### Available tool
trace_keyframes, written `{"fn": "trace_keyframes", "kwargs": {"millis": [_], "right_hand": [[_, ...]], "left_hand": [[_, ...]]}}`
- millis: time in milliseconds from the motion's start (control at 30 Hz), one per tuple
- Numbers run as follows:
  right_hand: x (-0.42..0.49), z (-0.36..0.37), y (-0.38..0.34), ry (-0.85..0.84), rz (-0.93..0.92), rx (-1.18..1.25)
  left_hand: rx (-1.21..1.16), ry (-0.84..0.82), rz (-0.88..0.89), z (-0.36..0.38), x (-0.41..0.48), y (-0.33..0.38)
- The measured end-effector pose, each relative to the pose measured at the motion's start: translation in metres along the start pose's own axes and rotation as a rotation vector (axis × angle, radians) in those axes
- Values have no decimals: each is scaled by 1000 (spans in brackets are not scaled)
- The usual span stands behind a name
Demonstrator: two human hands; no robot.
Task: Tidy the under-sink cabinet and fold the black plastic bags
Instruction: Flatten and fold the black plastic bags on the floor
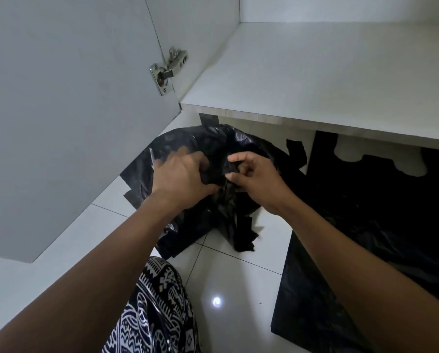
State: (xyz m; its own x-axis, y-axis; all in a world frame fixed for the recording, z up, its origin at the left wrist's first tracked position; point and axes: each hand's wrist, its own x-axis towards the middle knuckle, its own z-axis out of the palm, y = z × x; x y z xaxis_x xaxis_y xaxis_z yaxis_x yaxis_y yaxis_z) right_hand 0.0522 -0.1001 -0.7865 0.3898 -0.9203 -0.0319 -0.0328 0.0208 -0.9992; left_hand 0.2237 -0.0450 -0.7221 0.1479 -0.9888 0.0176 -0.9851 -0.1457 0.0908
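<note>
A crumpled heap of black plastic bags [210,149] lies on the white tiled floor, just below the cabinet's front edge. My left hand [180,177] grips a bunched part of the plastic from the left. My right hand [254,177] pinches the same bunch from the right, with its fingers curled. A second black bag [366,212] lies spread flat on the floor to the right, its handle cut-outs showing near the cabinet edge.
The white cabinet floor [327,72] stretches across the upper right with nothing on it. The open cabinet door [60,110] stands at the left, with a metal hinge [166,70]. My patterned trouser knee [157,309] is at the bottom centre, on the glossy tiles [228,276].
</note>
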Motion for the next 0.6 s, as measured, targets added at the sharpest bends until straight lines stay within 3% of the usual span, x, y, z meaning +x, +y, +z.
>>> {"fn": "trace_keyframes", "kwargs": {"millis": [67, 133, 200, 267, 333, 433, 500, 600], "right_hand": [[-2, -7, 14, 3, 41, -209], [-4, -14, 27, -74, 63, -550], [-5, -17, 41, -111, 41, -735], [-3, -15, 51, -92, 31, -718], [0, -13, 55, -52, 28, -694], [3, -13, 49, -63, -53, -788], [8, -13, 52, -256, -47, -882], [10, -8, 58, -496, 102, -1035]], "left_hand": [[-52, 203, -11, 4, 2, -6], [-40, 268, -5, 7, 8, -14], [19, 114, -28, 9, 16, -22], [106, -28, -58, 11, 20, -26], [124, -45, -72, 11, 20, -29], [75, 97, -27, 6, 18, -31], [64, 269, 39, -6, 15, -27], [-15, 463, 134, -32, 11, -16]]}}
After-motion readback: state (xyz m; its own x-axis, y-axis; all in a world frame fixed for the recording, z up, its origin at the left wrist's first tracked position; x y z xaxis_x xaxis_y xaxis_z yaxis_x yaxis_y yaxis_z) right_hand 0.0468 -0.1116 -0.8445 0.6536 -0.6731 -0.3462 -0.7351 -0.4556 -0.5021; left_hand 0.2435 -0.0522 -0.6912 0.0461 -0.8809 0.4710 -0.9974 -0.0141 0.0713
